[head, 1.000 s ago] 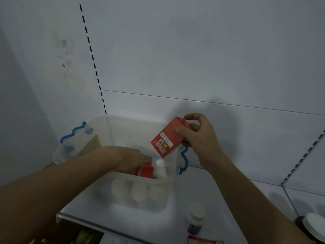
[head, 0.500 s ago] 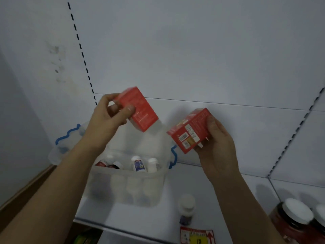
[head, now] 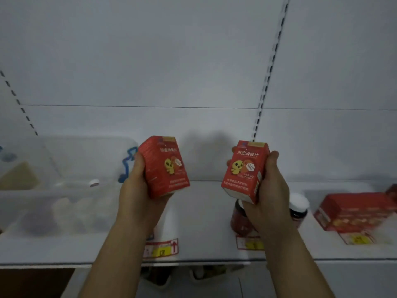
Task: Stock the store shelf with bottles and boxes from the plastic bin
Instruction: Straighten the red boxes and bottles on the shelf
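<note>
- Red cardboard fills both of your hands: your left hand [head: 139, 198] grips one red box [head: 165, 166] and your right hand [head: 268, 190] grips a second red box [head: 245, 171], each printed with a yellow chick and white lettering
- Your left fingers are curled round the left box from behind, with the thumb [head: 138, 166] pressed along its left edge; the box stands nearly upright, tipped a little to the left
- Your right fingers wrap the second box from its right side, and two fingertips [head: 233, 149] show past its left edge; this box leans slightly to the right
- Both boxes are held in the air above the white shelf [head: 202, 211], apart from each other and touching nothing but your hands
- The clear plastic bin [head: 64, 190] sits at the left end of the shelf, with a blue handle [head: 127, 164] on its near-right side, just behind your left thumb
- Inside the bin you can see one small white bottle cap [head: 94, 182] and blurred pale shapes through the wall; what they are cannot be told
- Two dark jars stand on the shelf behind your right hand: a red-brown jar [head: 238, 218] at your wrist's left and a white-lidded jar [head: 298, 208] to its right
- A larger flat red carton [head: 354, 211] lies further right on the shelf
- Price tags [head: 161, 248] are stuck along the shelf's front edge
</note>
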The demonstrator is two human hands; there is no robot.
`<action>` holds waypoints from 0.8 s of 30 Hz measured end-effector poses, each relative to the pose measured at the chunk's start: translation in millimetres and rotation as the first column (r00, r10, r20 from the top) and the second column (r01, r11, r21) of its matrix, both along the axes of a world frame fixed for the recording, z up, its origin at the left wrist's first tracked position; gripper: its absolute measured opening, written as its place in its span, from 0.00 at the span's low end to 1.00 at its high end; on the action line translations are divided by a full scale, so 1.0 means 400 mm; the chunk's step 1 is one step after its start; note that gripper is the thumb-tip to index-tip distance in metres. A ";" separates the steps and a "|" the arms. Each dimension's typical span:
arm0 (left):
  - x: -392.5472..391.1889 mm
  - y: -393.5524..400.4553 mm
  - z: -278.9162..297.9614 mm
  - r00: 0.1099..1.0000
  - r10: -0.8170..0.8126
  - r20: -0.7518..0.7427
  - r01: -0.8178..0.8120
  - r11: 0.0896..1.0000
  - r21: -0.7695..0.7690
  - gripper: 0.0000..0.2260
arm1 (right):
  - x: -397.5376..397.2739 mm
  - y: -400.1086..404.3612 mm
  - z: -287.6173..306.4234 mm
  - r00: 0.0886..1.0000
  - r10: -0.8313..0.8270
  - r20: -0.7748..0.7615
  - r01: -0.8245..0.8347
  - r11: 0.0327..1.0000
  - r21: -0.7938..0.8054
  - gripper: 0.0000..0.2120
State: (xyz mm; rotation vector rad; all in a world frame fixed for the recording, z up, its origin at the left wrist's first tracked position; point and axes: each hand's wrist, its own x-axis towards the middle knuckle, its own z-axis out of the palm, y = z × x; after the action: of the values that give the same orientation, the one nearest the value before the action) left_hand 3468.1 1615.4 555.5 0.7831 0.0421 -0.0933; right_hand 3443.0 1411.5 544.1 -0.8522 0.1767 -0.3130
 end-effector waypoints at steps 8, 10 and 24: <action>-0.132 -0.286 -0.057 0.971 -0.239 0.027 0.238 0.971 0.034 0.33 | -0.215 -0.266 -0.018 0.983 -0.160 -0.086 0.148 0.980 -0.135 0.34; -0.163 -0.362 -0.063 0.963 -0.263 0.054 0.258 0.962 0.091 0.31 | -0.265 -0.326 -0.026 0.971 -0.232 -0.052 0.223 0.964 -0.144 0.32; -0.176 -0.679 -0.077 0.918 -0.396 0.036 0.393 0.917 0.069 0.21 | -0.427 -0.682 -0.083 0.841 -0.531 -0.098 0.506 0.838 -0.204 0.29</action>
State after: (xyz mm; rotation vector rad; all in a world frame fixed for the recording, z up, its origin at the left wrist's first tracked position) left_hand 3397.6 1343.9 524.7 0.8461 -0.1628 -0.4589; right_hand 3272.2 1138.8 510.8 -0.9915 0.5363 -0.7874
